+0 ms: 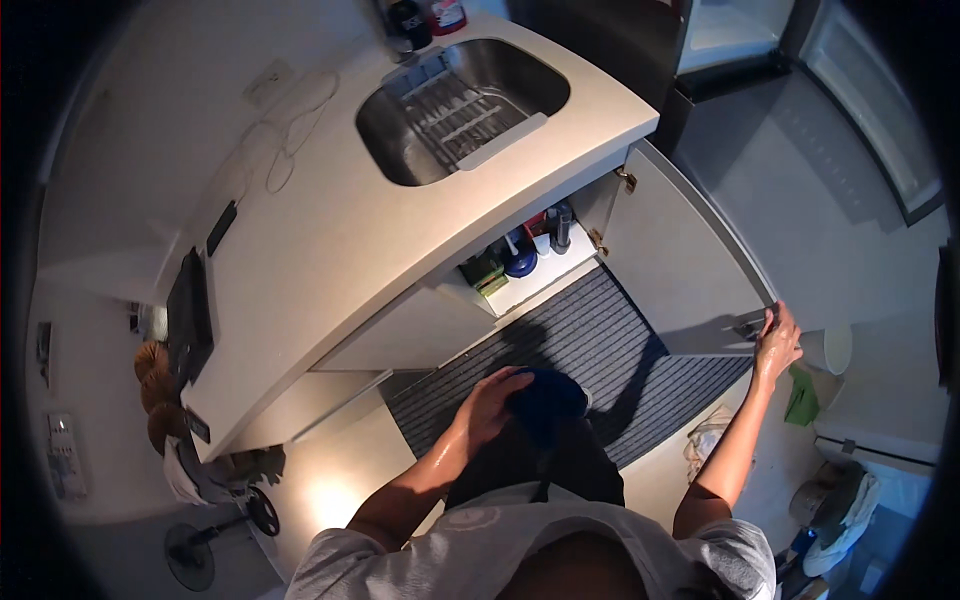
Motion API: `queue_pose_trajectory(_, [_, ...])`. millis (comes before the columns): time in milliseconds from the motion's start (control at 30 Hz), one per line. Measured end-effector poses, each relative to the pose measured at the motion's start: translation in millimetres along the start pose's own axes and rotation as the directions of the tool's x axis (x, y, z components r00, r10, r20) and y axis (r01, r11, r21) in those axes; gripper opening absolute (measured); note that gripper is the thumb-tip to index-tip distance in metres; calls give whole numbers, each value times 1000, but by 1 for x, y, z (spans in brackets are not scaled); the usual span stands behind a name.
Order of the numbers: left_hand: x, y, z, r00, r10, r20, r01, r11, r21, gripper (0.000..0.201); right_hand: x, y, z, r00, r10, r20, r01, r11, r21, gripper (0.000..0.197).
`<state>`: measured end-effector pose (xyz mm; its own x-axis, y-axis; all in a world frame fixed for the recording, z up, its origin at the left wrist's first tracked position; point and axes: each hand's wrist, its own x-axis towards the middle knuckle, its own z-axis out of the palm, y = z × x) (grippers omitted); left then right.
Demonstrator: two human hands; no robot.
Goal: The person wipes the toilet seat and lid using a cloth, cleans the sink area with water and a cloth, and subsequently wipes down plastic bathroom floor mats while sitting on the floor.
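Observation:
My left hand (490, 402) is closed on a dark blue cloth (546, 405), which hangs in front of my body. Its folds are dim, so its exact shape is hard to make out. My right hand (777, 342) grips the outer edge of a swung-out cabinet door (685, 250), close to its handle (748, 327). Inside the cabinet under the sink stand a blue rounded thing (520, 258), a dark cylindrical bottle (562, 228) and a green box (487, 273).
Above the cabinet, a steel sink (385, 150) with a drying rack (465, 112) is set into the pale countertop (330, 240). A grey striped mat (600, 335) covers the floor before it. A white bin (830, 350) and crumpled cloth (708, 440) are at the right.

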<state>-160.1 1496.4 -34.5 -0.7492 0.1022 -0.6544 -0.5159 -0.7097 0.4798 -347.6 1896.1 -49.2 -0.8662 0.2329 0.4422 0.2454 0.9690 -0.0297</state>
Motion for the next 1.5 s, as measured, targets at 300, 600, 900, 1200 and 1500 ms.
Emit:
queue_pose_trajectory(300, [-114,8,-28,861,434,-265,-319,867,382,30,-95,-78,-71,879,-236,415,-60,808,586,25])
queue_pose_trajectory(600, [-190,10,-92,721,659,-213,-617,751,233,37,-133,-310,4,874,-332,355,-274,267,924,32])
queue_pose_trajectory(900, [-265,1,-125,426,858,-286,-708,513,485,24,-136,-405,-29,756,-166,634,-645,-25,763,38])
queue_pose_trajectory(1200, [-260,21,-83,554,707,-440,-817,562,-127,27,-332,-367,-291,204,-978,-34,-626,-157,764,48])
queue_pose_trajectory(1500, [-165,28,-31,440,891,-113,-895,445,19,37,-253,-368,-244,505,-782,366,-726,-155,670,20])
